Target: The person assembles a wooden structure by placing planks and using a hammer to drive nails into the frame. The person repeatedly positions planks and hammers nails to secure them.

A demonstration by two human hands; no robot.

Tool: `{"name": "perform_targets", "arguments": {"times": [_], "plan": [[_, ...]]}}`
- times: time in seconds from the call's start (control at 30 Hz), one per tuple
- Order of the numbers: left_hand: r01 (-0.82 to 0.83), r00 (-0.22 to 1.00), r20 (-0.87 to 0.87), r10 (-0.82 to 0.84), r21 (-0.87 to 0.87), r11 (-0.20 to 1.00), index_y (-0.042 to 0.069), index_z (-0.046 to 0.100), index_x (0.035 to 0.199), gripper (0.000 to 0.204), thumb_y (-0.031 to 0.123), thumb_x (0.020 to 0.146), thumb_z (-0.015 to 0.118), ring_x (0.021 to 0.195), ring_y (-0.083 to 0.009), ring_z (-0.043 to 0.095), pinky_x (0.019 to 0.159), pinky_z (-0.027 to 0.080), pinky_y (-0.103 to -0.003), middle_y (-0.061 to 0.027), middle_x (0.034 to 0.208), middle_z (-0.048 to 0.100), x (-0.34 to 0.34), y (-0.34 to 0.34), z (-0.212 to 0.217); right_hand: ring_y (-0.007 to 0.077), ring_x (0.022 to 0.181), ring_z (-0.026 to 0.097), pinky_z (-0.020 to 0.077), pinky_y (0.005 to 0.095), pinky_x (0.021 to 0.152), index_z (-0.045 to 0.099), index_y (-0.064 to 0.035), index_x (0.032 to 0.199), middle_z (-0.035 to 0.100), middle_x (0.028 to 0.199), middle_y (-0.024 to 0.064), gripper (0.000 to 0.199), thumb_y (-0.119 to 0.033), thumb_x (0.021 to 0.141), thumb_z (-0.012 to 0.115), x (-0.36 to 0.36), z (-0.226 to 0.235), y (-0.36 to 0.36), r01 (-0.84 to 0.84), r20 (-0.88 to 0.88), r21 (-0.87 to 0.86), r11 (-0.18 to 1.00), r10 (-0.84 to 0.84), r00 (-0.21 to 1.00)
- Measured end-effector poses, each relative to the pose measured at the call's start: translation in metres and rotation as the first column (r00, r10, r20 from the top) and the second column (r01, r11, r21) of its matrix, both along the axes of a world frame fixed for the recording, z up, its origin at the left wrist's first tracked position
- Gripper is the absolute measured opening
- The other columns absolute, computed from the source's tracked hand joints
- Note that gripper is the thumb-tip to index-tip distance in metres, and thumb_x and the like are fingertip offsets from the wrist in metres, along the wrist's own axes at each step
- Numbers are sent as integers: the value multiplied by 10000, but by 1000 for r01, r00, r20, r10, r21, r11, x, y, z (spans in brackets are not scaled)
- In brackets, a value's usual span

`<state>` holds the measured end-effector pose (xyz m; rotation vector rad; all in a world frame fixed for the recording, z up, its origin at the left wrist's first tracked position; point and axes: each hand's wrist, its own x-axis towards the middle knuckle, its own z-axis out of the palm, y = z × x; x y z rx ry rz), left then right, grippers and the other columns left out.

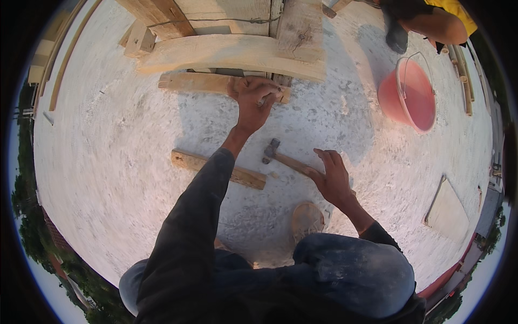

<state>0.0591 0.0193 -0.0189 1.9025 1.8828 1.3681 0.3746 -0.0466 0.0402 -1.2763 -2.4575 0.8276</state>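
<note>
Two hands are recorded in the head view. A hammer [288, 161] lies on the pale concrete floor [118, 135], its long axis running from the head at upper left to the handle at lower right. The right hand [333, 178] is closed loosely over the handle end and is the nearer. The left hand [254, 100], well apart, is clenched on a small wooden batten [205, 82] below the timber frame [232, 51]; what the fingers pinch cannot be told. A pink bucket [408, 94] is noted at right.

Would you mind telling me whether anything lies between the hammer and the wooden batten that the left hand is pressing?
Nothing visible does. The hammer under the right hand and the batten under the left hand are separated only by bare concrete floor.
</note>
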Motion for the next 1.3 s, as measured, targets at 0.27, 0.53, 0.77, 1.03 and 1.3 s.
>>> {"name": "perform_targets", "arguments": {"times": [0.27, 0.53, 0.77, 1.03, 1.3], "plan": [[18, 1000, -21, -18, 0, 1000, 205, 827, 1004, 113, 130, 919, 828, 1250, -236, 502, 1217, 77, -592, 95, 1188, 767, -2, -1, 0, 404, 1105, 655, 516, 525, 991, 596, -60, 1383, 654, 1216, 175, 453, -245, 1008, 770, 57, -29, -36, -78, 265, -17, 997, 80, 961], [21, 998, -57, -20, 21, 1000, 200, 811, 1037, 180, 108, 886, 840, 1275, -226, 510, 1235, 67, -586, 91, 1231, 746, -3, -1, -3, 412, 791, 763, 584, 509, 696, 554, 11, 1330, 737, 880, 216, 396, -270, 1090, 696, 22, 34, -31, 163, -37, -359, 919, -189, 981], [1, 999, -43, -2, -30, 1000, 206, 819, 1001, 117, 154, 901, 853, 1295, -235, 503, 1228, 57, -604, 90, 1227, 744, -2, -2, 0, 417, 694, 739, 560, 490, 618, 543, -7, 1311, 710, 804, 201, 384, -270, 1089, 713, -4, 48, 6, 169, 22, -125, 978, -167, 986], [37, 999, 7, -38, 38, 999, 136, 780, 1096, 229, 199, 892, 864, 1366, -276, 486, 1272, 69, -593, -23, 1301, 699, -3, -8, -8, 368, 663, 740, 551, 442, 591, 546, 2, 1314, 701, 776, 178, 388, -234, 1073, 738, 8, 39, -11, 187, -204, -95, 978, -203, 958], [-638, 766, 164, 621, 87, 765, -77, 244, 1651, 875, 368, 1061, 713, 1586, -463, 201, 1333, 143, -600, -308, 1676, 223, -7, -20, -34, 251, 631, 709, 538, 397, 595, 576, 17, 1258, 697, 751, 134, 328, -206, 1072, 728, 32, 15, -26, 303, -186, -145, 942, -327, 927]]}}
